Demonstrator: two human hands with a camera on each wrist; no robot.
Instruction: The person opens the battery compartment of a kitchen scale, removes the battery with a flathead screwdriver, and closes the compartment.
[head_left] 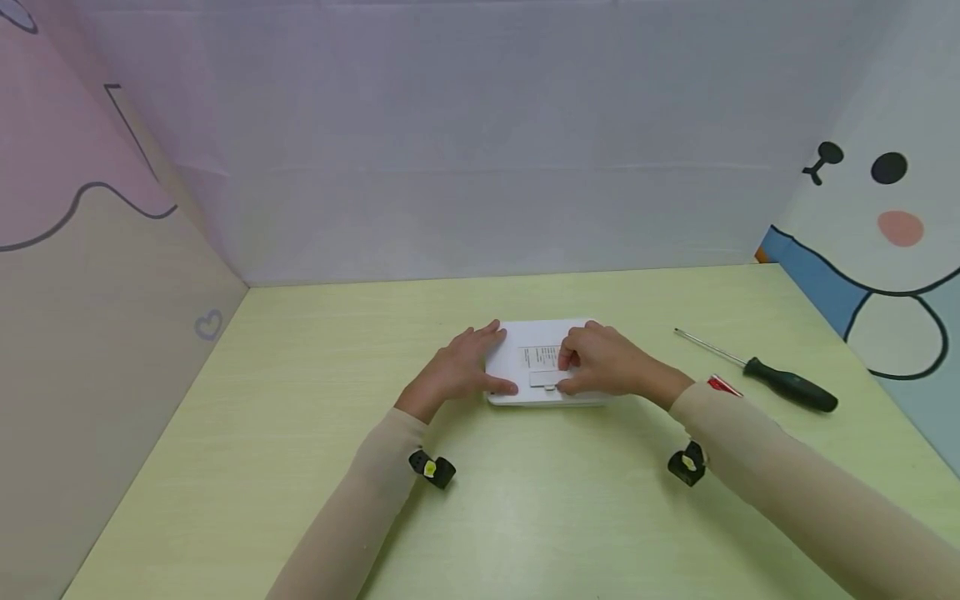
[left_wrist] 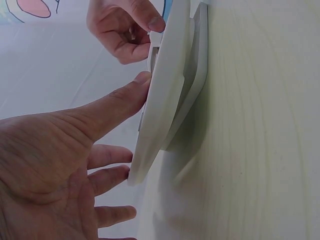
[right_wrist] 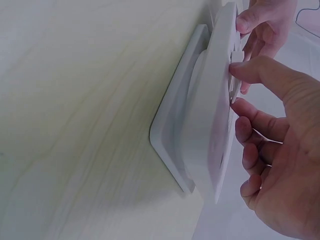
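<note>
A flat white device [head_left: 512, 333], two-layered like a kitchen scale turned over, lies on the table with a printed label [head_left: 536, 358] facing up. Below the label is a battery cover [head_left: 542, 379], slightly raised in the right wrist view. My right hand [head_left: 606, 360] pinches the cover's right end between thumb and index finger, other fingers curled. My left hand [head_left: 459, 367] rests at the device's left side, fingers spread and fairly straight. Its thumb [left_wrist: 122, 102] touches the upward face, and fingertips touch the edge. What lies under the cover is hidden.
On the right of the pale wooden table [head_left: 300, 433] lies a screwdriver [head_left: 787, 385] with a black handle. A small red and silver item [head_left: 725, 384] is partly hidden by the right sleeve. Printed cloth walls stand behind and at both sides.
</note>
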